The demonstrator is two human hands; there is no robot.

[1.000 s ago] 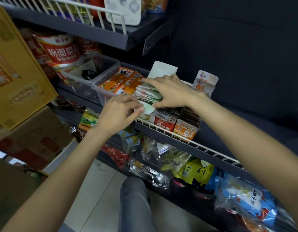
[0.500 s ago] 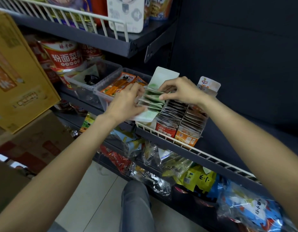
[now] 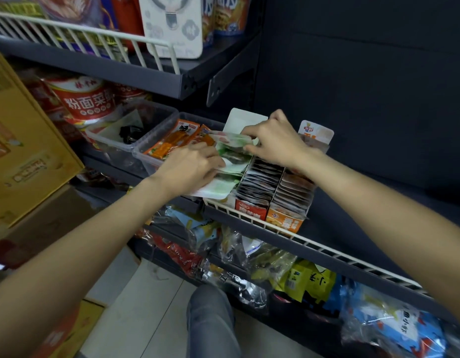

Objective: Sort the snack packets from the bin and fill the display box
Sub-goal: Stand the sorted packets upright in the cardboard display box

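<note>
Green packets lie fanned in the leftmost display box, loose rather than standing on edge. The right hand pinches the far end of the fan with curled fingers, just in front of the box's raised white flap. The left hand is curled over the near end of the same fan, fingertips on the packets; how firmly it grips I cannot tell. Left of the box, touching it, stands the clear bin with orange packets leaning in it. Right of the box sit a red box and an orange box, both packed in tidy rows. Judging by this, two boxes look done; the green one needs squaring up, and the orange packets in the bin remain to be sorted
</note>
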